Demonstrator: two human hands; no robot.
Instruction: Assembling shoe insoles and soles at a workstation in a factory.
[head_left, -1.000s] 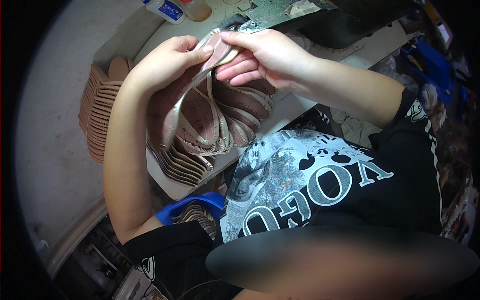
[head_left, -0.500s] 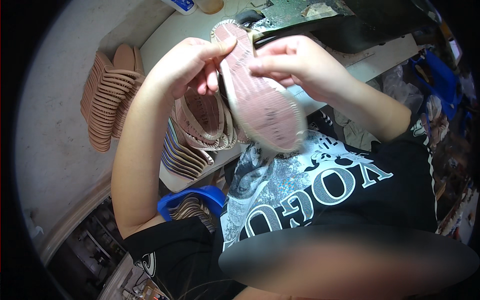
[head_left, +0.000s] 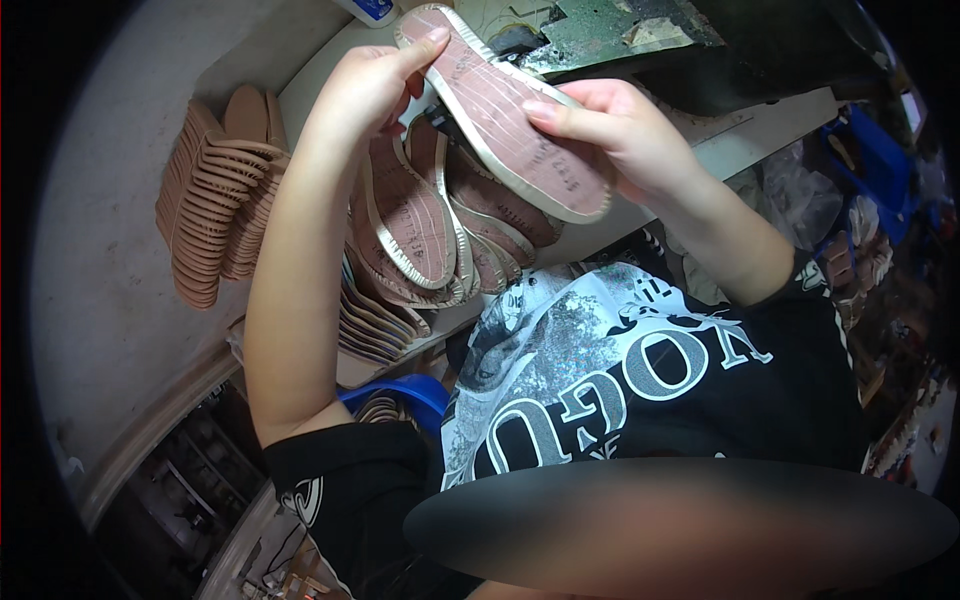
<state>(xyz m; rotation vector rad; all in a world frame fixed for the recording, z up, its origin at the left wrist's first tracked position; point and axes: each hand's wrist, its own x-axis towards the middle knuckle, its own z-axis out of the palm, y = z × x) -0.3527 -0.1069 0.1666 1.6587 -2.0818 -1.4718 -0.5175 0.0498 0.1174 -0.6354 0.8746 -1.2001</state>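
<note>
1. Pink face up, holding a white-rimmed insole [head_left: 500, 112] aslant above the desk [head_left: 780, 116].
2. Pinching its narrow end with the left hand [head_left: 376, 86].
3. Pinching its side edge with the right hand [head_left: 618, 126].
4. Partly covering a heap of similar insoles [head_left: 405, 215].

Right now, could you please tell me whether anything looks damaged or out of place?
The green surface at the top looks worn: its edge is ragged, and it bears a torn-looking pale patch. The held pink insole shows no obvious damage.
</note>
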